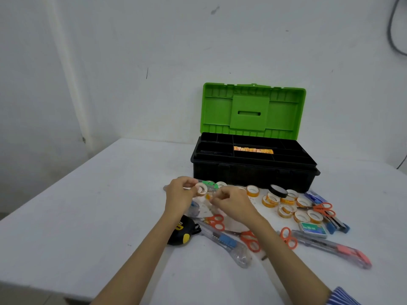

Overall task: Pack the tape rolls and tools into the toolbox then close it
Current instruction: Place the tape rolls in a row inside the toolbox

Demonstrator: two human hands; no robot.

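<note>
Head view: a black toolbox [253, 172] stands at the back of a white worktop [99, 205], its green lid [253, 111] raised upright and a strip of orange tape rolls [253, 150] lying in its top tray. In front of it lie loose tape rolls [286, 208], orange scissors [323, 209] and utility knives [334, 247]. The left hand [179, 195] pinches a small pale tape roll [200, 189] in its fingers. The right hand [231, 205] has its fingers curled just beside that roll; whether they hold anything cannot be told.

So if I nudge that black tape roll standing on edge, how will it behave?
The black tape roll stands tilted on its edge, so it likely rolls or topples against the clear tape rolls beside it. It looks small and hollow, probably light.
</note>
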